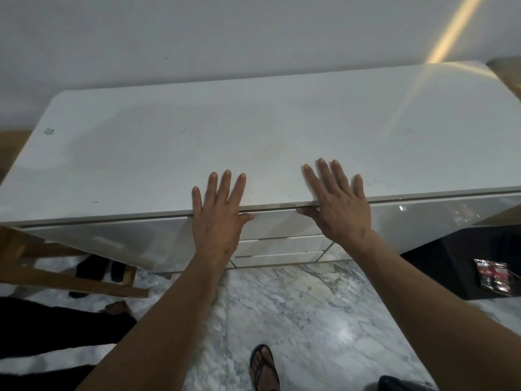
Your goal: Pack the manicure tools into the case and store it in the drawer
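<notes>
A glossy white cabinet top (253,131) fills the middle of the view. My left hand (218,210) lies flat on its front edge, fingers spread, thumb over the top drawer front (275,224). My right hand (338,201) rests flat beside it, fingers spread, thumb tucked under the top's edge. Both hands hold nothing. The top drawer is closed; two lower drawer fronts (282,244) show beneath it. No manicure tools or case are visible.
A wooden chair frame (70,275) stands at the lower left with dark shoes (95,268) under it. A black stand (462,261) with a red packet (494,276) sits at the right. Marble floor (296,320) lies below; my sandalled foot (265,368) and another person's foot (115,307) show.
</notes>
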